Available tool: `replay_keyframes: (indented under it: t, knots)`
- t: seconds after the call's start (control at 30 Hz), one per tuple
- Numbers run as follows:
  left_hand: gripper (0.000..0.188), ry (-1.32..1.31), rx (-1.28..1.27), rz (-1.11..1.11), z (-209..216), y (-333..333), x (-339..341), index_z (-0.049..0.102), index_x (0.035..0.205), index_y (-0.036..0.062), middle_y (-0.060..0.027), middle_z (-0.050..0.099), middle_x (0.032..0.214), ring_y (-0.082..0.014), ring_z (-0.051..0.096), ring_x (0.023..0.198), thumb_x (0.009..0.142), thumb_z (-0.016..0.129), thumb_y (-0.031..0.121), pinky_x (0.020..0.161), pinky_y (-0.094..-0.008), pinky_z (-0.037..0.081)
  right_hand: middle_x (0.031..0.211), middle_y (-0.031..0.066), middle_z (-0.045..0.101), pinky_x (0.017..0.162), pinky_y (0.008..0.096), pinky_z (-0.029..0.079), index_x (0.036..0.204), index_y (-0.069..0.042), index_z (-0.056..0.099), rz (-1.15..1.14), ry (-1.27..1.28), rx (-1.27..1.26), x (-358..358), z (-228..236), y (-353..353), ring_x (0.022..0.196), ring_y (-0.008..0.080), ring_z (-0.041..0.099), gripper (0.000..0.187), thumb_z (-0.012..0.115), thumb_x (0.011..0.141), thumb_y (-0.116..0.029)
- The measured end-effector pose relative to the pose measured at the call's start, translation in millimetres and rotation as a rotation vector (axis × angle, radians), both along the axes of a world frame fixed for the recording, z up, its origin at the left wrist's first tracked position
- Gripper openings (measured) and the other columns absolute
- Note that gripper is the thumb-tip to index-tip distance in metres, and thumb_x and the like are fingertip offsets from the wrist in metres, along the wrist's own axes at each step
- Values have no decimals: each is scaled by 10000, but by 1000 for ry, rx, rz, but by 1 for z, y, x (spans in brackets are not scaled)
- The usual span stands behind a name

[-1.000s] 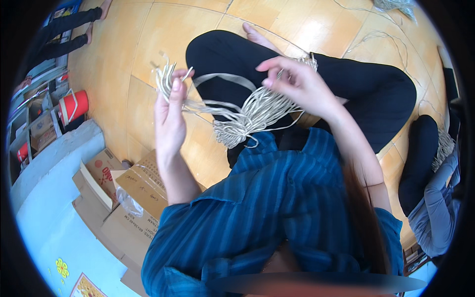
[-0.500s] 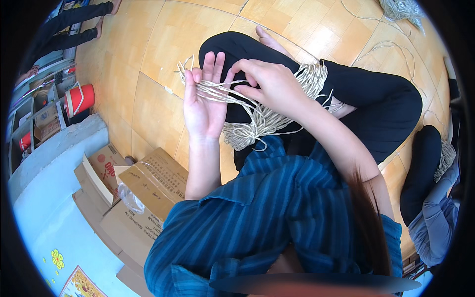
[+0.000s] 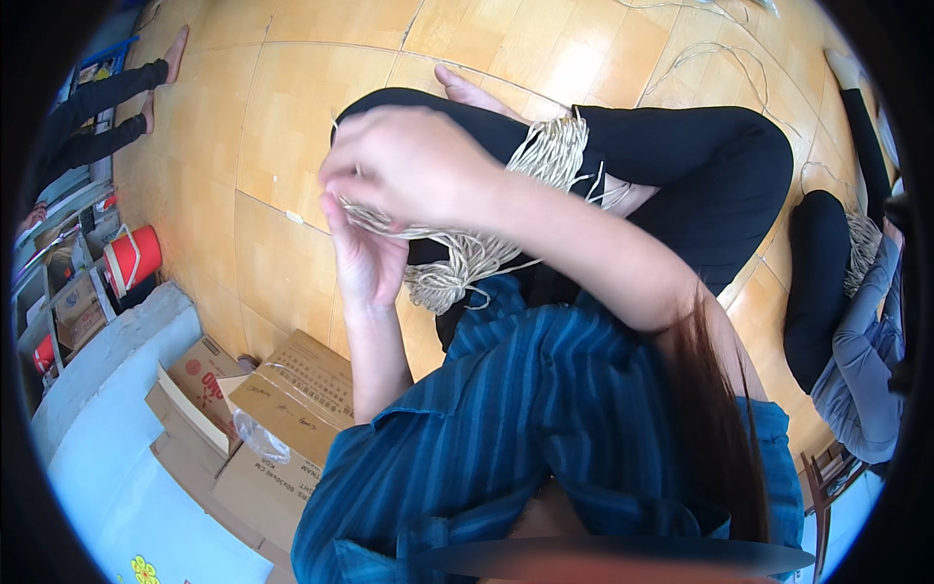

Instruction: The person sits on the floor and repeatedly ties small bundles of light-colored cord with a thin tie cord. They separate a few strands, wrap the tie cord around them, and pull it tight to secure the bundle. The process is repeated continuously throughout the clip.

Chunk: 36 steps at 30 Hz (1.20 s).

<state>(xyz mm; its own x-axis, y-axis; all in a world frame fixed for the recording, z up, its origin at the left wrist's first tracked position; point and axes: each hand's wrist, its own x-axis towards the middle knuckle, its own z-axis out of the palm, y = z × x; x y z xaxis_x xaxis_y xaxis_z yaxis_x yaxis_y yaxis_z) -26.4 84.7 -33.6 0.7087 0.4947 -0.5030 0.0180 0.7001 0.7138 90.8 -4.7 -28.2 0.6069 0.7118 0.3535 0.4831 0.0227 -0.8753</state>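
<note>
Across my lap lies a hank of beige twisted cord (image 3: 443,282), its looped end near my shirt. More strands of the same cord (image 3: 553,156) spread over my crossed legs. My left hand (image 3: 368,268) is raised, palm up, with a bunch of strands running into it from the hank. Over its fingers passes my right hand (image 3: 418,170), slightly blurred, its fingers curled and pinched at the far ends of the strands. My left fingertips are mostly hidden behind it. A short cord end pokes out beyond my right knuckles.
Cardboard boxes (image 3: 292,389) stand at my left, near a low wall (image 3: 136,341). Farther left are a red bucket (image 3: 133,258) and another person's legs (image 3: 107,102). At the right sits a person in a grey sleeve (image 3: 861,375). Loose cord (image 3: 725,49) trails over the tiled floor.
My right hand has moved left and over my left hand, covering its fingers, which were stretched up before. The whole view has shifted a little.
</note>
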Motion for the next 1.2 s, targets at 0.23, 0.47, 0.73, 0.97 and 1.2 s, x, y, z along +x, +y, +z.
replay_keyframes:
  t: [0.23,0.47,0.73,0.97,1.2]
  knots:
    - [296,-319,-228,-108,-1,9,-3,497,942,70,12,409,702,-82,343,607,1032,359,315,540,-208,340,620,126,623,591,350,501,711,-36,649,-305,270,-699,49,-55,-98,604,259,642,480,665,798,-507]
    - [295,-467,-515,-209,-4,23,-2,513,1016,35,-6,378,709,-87,317,580,1020,405,309,441,-204,283,653,14,618,584,227,451,797,-21,673,-213,824,-294,24,-85,-114,608,69,554,188,679,847,-202]
    - [415,-144,-107,-325,5,-10,14,497,1289,26,-65,587,1165,-7,296,526,991,481,315,388,-124,211,762,-47,607,592,146,388,907,-25,625,-71,895,130,3,-25,-97,647,-8,500,71,670,860,-54]
    - [307,2,109,-248,23,-31,25,589,1155,-16,-89,657,976,15,330,497,944,585,206,420,-142,244,637,-74,537,505,141,345,816,-43,618,16,728,-114,-20,0,-81,556,-34,442,96,706,826,-80]
    - [203,61,257,-336,26,-29,21,633,1042,14,-12,625,788,6,342,489,923,613,176,429,-153,241,702,-46,521,921,242,453,923,-39,602,-60,639,115,-2,-1,-83,525,12,432,116,672,853,-99]
